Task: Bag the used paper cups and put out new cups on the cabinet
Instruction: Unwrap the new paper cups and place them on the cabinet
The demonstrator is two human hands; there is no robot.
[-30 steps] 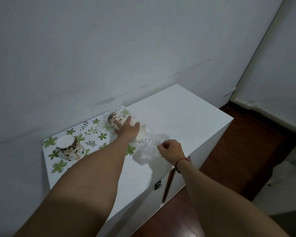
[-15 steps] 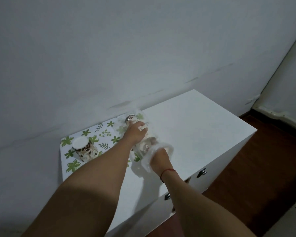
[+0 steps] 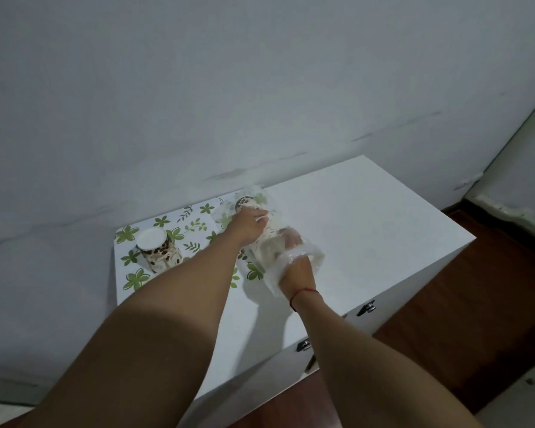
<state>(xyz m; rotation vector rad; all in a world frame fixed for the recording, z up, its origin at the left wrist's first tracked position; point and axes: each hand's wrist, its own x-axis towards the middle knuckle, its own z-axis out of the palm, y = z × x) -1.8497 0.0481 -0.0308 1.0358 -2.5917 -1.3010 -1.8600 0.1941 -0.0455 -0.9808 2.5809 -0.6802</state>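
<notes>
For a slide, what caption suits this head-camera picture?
Right hand reaches into a clear bag of cups steadied by the left hand.

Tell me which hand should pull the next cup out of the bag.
Right. The right hand is already inside the open mouth of the clear plastic bag, reaching the cup stack. The left hand presses on the bag from outside, steadying it on the cabinet.

Left arm: bare, extended forward across the frame; left hand (image 3: 247,225) palm-down, fingers curled in a grip on the outside of the clear bag (image 3: 314,257). Right arm: bare, extended forward from lower right, red string bracelet (image 3: 303,293) at the wrist; right hand (image 3: 295,270) pushed into the bag's open mouth, fingers (image 3: 289,237) showing dimly through the plastic, so their grip cannot be made out.
</notes>
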